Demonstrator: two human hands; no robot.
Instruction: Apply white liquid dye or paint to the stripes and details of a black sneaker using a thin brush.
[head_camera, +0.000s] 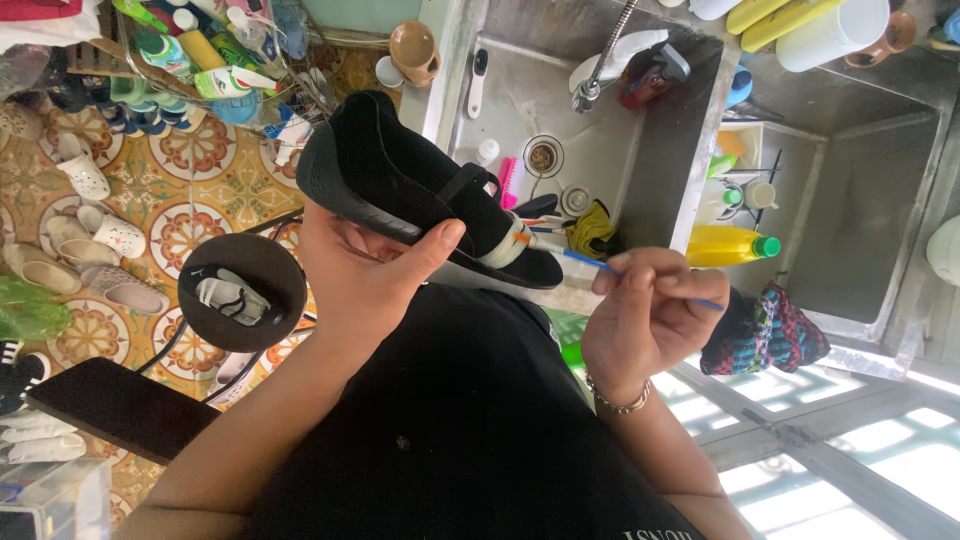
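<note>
My left hand (365, 280) grips a black suede shoe (400, 180) from below, thumb pressed on its side. The shoe is held up in front of me, toe to the upper left, with a pale strip with an orange mark near the heel end. My right hand (645, 320), with a bead bracelet at the wrist, pinches a thin blue stick-like brush (585, 260). Its tip points at the shoe's heel end beside the pale strip.
Behind the shoe lies a steel sink (520, 100) with a tap, drain and small brushes. A yellow bottle (725, 245) lies on the divider. A rack of bottles (210, 60), several sandals (100, 235) on patterned tiles and a round black stool (240, 290) are at left.
</note>
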